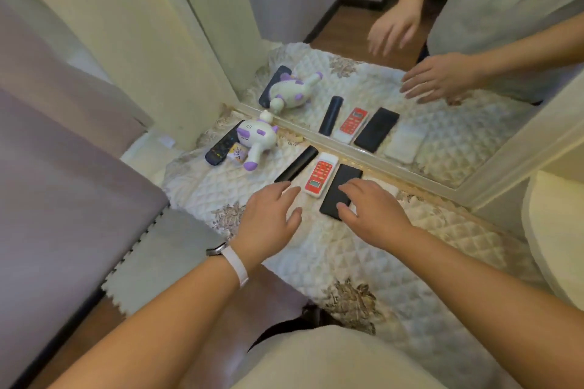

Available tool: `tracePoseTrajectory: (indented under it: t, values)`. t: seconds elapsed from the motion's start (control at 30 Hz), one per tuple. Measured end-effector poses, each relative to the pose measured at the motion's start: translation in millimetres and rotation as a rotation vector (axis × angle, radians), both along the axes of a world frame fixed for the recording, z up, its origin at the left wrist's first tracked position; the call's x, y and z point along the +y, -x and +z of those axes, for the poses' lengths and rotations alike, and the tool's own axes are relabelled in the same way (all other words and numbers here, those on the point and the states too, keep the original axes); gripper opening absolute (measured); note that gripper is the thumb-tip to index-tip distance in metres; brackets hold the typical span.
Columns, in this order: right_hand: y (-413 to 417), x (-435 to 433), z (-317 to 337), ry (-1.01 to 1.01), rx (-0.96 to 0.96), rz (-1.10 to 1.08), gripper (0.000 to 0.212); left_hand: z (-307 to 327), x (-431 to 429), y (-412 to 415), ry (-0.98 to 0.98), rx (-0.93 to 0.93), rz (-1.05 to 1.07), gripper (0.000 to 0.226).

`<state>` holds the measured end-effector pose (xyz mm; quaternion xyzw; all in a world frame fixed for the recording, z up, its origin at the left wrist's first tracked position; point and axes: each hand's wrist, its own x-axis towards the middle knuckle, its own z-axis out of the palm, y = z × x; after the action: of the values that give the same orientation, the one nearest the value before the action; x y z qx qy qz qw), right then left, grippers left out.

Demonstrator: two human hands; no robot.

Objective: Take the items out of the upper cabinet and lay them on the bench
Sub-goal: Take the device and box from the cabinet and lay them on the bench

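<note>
Several items lie on the quilted bench cover point(347, 262) in front of a mirror. A white and purple toy point(256, 139) rests on a dark remote point(221, 148) and a small card box point(237, 155) at the far left. A slim black remote point(297, 167), a red and white remote point(320, 174) and a black phone point(339, 191) lie side by side. My left hand point(268, 221), open, hovers just short of the black remote. My right hand point(371, 207) is spread open, with fingertips over the phone and a white object mostly hidden beneath it.
A framed mirror point(363, 153) stands along the bench's far edge and repeats the items and both hands. A cream cabinet panel point(151, 50) rises at the left. Grey cushions point(79, 199) lie to the left and a pale rounded seat point(556, 230) to the right.
</note>
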<state>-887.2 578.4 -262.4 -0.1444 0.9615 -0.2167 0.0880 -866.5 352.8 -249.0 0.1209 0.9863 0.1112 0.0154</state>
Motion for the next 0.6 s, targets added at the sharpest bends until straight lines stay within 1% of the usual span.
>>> tracePoseTrajectory:
  t: [0.13,0.3,0.5,0.6]
  values:
    - [-0.3,-36.5,8.1,0.004,0.082,0.192,0.047,9.2,-28.3,-39.1,0.023,0.051,0.123,0.048]
    - [-14.0,-97.2,27.4,-0.009,0.199,0.442,0.047,23.9,-73.3,-92.8,0.016,0.171,0.291,0.042]
    - [-47.1,-175.0,55.3,-0.010,0.280,0.660,0.049,37.5,-134.4,-163.7,0.037,0.208,0.487,0.047]
    - [-72.5,-224.0,62.4,-0.020,0.319,0.757,0.049,39.8,-173.4,-201.4,0.058,0.222,0.563,0.046]
